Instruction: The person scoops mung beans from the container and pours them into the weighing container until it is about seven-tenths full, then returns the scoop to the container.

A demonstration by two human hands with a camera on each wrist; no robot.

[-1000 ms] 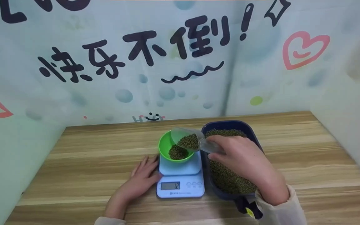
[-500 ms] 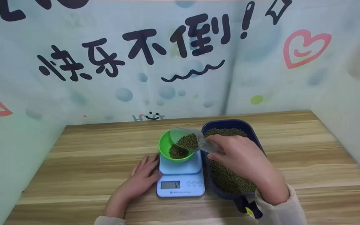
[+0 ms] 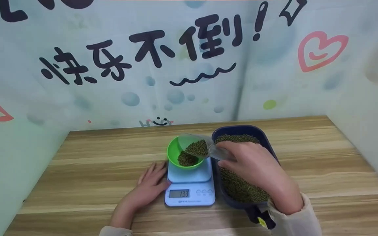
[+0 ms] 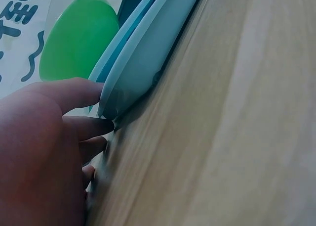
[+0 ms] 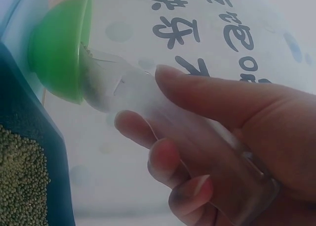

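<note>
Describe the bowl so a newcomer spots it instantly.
On the wooden table, left of the dark blue tub, sits a pale blue scale. The bowl stands on the scale's far end, beneath the clear scoop. It is round and the only bright green thing there.

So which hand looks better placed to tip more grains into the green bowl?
Probably the right hand: it grips the loaded scoop over the green bowl, while the left hand only touches the scale.
</note>
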